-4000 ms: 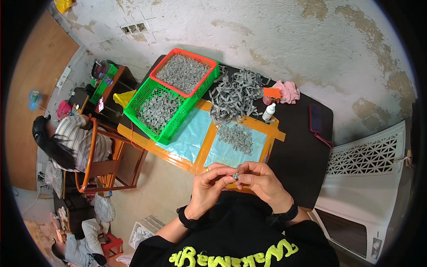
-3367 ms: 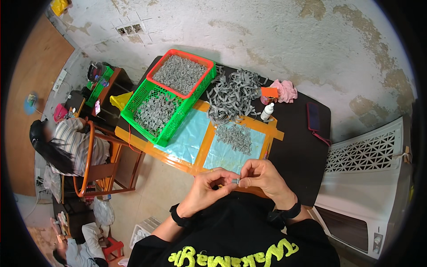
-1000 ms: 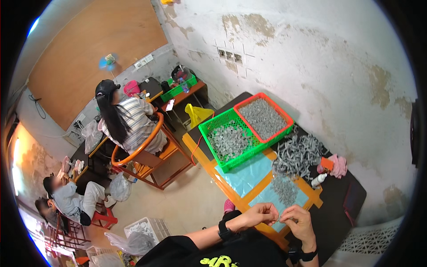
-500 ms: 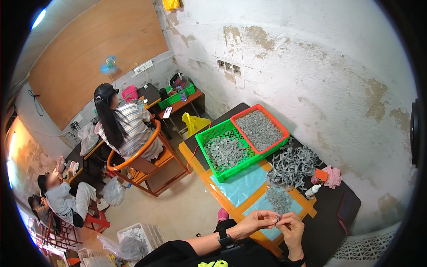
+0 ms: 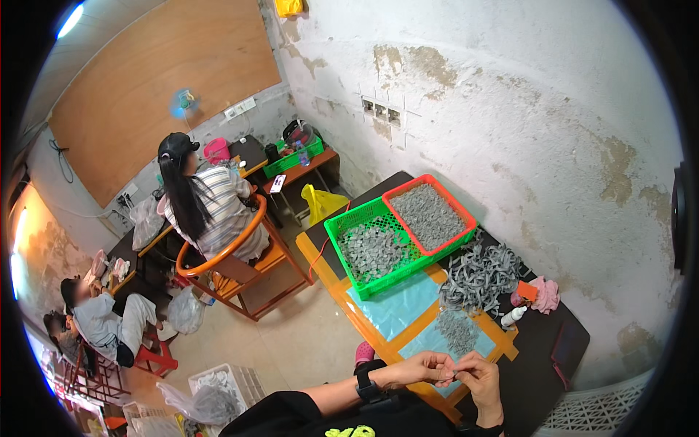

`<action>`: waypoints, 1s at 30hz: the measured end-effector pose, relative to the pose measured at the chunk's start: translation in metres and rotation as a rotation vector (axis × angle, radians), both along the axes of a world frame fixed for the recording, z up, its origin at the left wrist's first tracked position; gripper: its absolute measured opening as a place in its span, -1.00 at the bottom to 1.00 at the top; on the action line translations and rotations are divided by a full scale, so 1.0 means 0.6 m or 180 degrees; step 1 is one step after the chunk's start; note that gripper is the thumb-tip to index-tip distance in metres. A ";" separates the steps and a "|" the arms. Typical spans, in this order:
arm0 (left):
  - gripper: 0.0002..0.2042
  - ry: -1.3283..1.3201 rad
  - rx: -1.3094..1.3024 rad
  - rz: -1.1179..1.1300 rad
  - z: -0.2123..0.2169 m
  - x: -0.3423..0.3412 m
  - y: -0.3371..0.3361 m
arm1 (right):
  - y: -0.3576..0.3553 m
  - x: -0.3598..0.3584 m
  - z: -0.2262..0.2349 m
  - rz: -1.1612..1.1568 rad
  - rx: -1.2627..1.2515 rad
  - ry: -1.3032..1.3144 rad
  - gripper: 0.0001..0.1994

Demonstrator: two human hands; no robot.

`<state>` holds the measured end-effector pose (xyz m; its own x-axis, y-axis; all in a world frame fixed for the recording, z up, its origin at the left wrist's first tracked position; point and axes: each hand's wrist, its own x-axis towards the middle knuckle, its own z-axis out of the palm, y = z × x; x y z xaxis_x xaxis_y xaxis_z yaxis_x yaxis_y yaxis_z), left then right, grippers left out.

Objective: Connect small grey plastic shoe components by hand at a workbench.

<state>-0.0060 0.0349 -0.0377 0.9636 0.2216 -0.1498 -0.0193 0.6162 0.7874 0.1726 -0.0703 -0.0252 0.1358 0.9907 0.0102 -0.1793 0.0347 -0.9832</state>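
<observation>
both hands (image 5: 455, 373) meet fingertip to fingertip, pinching a small grey part (image 5: 454, 375).

Plastic, rough plaster and glossy film

Beyond the fingers (image 5: 444, 370), matt grey plastic pieces (image 5: 457, 331) lie on shiny pale-blue film (image 5: 397, 306); farther off, a green plastic mesh basket (image 5: 342, 231) stands against the rough, flaking plaster wall (image 5: 524, 116).

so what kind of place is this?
Likely a small piecework workshop in a bare room. Green basket and red basket hold small grey parts, a heap of grey strips lies on the table, and other people sit at benches by the peeling wall.
</observation>
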 end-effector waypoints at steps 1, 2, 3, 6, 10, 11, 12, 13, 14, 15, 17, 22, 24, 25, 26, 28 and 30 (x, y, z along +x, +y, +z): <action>-0.83 0.0141 -0.0124 -0.0112 0.002 -0.001 0.000 | -0.001 0.001 0.001 0.0186 0.0065 0.0076 -0.86; -0.83 0.0142 -0.0143 -0.0134 0.004 -0.003 0.000 | -0.002 0.000 0.001 0.0164 0.0046 0.0077 -0.86; -0.83 0.0215 -0.0162 -0.0106 0.008 -0.003 -0.002 | -0.003 0.001 0.002 0.0171 0.0015 0.0049 -0.86; -0.84 0.0346 -0.0209 -0.0156 0.014 -0.011 -0.001 | -0.004 -0.006 0.011 0.0161 -0.0237 0.0222 -0.86; -0.87 0.0657 -0.0150 -0.0305 0.024 -0.023 0.010 | 0.002 -0.002 0.019 0.0470 -0.0276 -0.0012 -0.81; -0.87 0.0721 -0.0115 -0.0342 0.021 -0.023 0.009 | 0.001 0.008 0.010 0.0834 -0.0006 -0.0530 -0.78; -0.87 0.0714 -0.0164 -0.0415 0.022 -0.024 0.008 | 0.001 0.009 0.008 0.0843 0.0077 -0.0519 -0.79; -0.86 0.0724 -0.0156 -0.0341 0.022 -0.023 0.008 | 0.000 0.011 0.005 0.0762 0.0016 -0.0517 -0.79; -0.85 0.0736 -0.0146 -0.0263 0.023 -0.020 0.006 | -0.002 0.012 0.003 0.0654 0.0117 -0.0347 -0.82; -0.85 0.0743 -0.0190 -0.0332 0.024 -0.018 0.003 | -0.003 0.009 0.003 0.0560 0.0225 -0.0170 -0.84; -0.82 0.0662 -0.0001 0.0252 0.025 -0.010 -0.001 | -0.007 0.002 0.006 0.0232 0.0016 -0.0168 -0.87; -0.80 0.0709 0.0324 0.0762 0.035 -0.009 -0.015 | 0.001 -0.012 0.013 -0.0395 0.0466 -0.0814 -0.87; -0.80 0.0705 0.0344 0.0772 0.026 -0.012 -0.020 | 0.006 -0.021 0.023 -0.0481 0.0541 -0.1271 -0.86; -0.80 0.0678 0.0378 0.0767 0.026 -0.013 -0.016 | 0.006 -0.020 0.025 -0.0479 0.0507 -0.1392 -0.85; -0.82 0.0850 0.0627 0.0591 0.027 -0.012 -0.012 | 0.001 -0.020 0.029 -0.0515 0.0473 -0.1581 -0.84; -0.82 0.0757 0.0862 0.0436 0.042 -0.002 -0.008 | -0.011 -0.016 0.028 -0.0493 0.0276 -0.1583 -0.85; -0.81 0.0592 0.0787 0.0238 0.037 -0.008 -0.002 | -0.013 -0.019 0.034 -0.0329 0.0161 -0.1575 -0.88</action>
